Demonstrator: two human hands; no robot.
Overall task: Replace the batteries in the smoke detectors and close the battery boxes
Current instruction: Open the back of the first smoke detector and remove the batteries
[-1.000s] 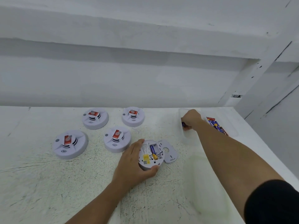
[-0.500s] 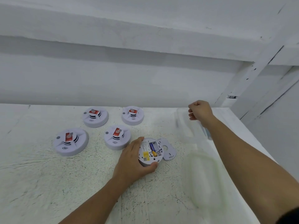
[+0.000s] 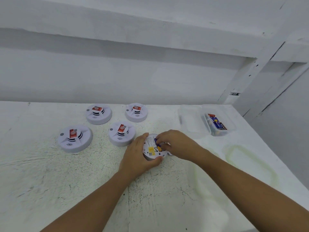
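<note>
White speckled table [image 3: 70, 190] sits under both your forearms. Your left hand [image 3: 138, 156] grips the open detector [image 3: 150, 150] from its left side, with the thumb curled round the near rim and the fingers round the far rim. The detector lies face down on the table. Its back is up, showing a yellow sticker and a printed label.

Your right hand [image 3: 179, 144] comes in from the right, fingers bent down onto a battery [image 3: 157, 143]. The battery is blue-purple with a yellow end and sits at the detector's compartment. Your fingertips pinch it, but blur hides the exact hold.

A translucent lid [image 3: 247, 163] lies flat on the table, right of your right forearm.

Further back, four closed detectors sit face up, each with a red sticker on top:
- The near-left detector [image 3: 75, 139] is well left of your hands.
- The near-middle detector [image 3: 122, 136] is just beside your left fingers.
- The far-left detector [image 3: 99, 114] and far-middle detector [image 3: 136, 113] sit behind those two.

At far right, an empty clear tub [image 3: 190, 122] stands just beside a second clear tub [image 3: 231, 122]. The second tub holds spare batteries [image 3: 216, 123]. A white wall [image 3: 133, 72] closes the back.
</note>
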